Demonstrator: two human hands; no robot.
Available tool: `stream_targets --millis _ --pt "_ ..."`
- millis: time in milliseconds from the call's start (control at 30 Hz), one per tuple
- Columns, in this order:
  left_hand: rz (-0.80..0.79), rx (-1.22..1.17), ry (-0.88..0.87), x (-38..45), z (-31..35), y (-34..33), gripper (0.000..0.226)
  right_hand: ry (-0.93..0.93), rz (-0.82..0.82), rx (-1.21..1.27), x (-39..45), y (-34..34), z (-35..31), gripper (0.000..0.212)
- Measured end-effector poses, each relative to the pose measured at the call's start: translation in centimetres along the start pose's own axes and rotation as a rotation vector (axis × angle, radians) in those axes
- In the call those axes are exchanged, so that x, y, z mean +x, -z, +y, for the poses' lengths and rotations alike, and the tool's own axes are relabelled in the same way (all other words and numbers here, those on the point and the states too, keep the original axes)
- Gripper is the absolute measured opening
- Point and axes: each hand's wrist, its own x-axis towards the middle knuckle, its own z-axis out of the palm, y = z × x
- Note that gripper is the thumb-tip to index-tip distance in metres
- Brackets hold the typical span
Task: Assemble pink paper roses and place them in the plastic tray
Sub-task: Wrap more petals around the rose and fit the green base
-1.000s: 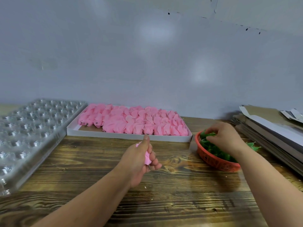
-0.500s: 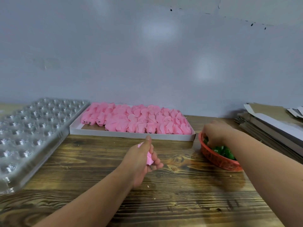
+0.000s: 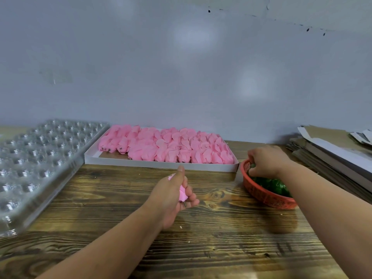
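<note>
My left hand (image 3: 173, 196) grips a pink paper rose (image 3: 182, 195) above the middle of the wooden table, its short dark stem poking out below my fingers. My right hand (image 3: 265, 161) reaches into the red plastic basket (image 3: 261, 193) of green leaves (image 3: 271, 185) at the right, fingers curled down among them; what they hold is hidden. A white shallow box (image 3: 161, 165) full of pink rose heads (image 3: 167, 147) lies at the back centre. The clear plastic tray (image 3: 38, 158) with many round cups lies at the left.
A stack of flattened cardboard and white sheets (image 3: 332, 156) lies at the far right. A grey wall runs close behind the table. Bare wood table (image 3: 211, 238) lies in front of my hands.
My right hand has slid to the basket's left rim and dipped deeper among the leaves. My left hand has kept the rose almost still.
</note>
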Motion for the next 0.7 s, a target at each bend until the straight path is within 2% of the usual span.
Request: stream_targets --millis 300,567,633,700 --pt "0.036 -0.043 0.017 -0.2 0.2 -0.2 0.041 -0.061 0.070 0.046 -0.5 -0.2 -0.1 0.017" --pt "0.032 -0.096 0.037 -0.2 0.2 0.0 0.040 -0.257 0.402 0.185 -2.0 2.4 -1.2 0.023" --pt "0.048 -0.146 0.044 -0.1 0.3 0.1 0.039 -0.293 0.464 0.404 -2.8 3.2 -3.3 0.021" --pt "0.063 -0.204 0.039 -0.1 0.5 0.1 0.039 -0.286 0.427 0.885 -4.0 3.3 -6.3 0.021"
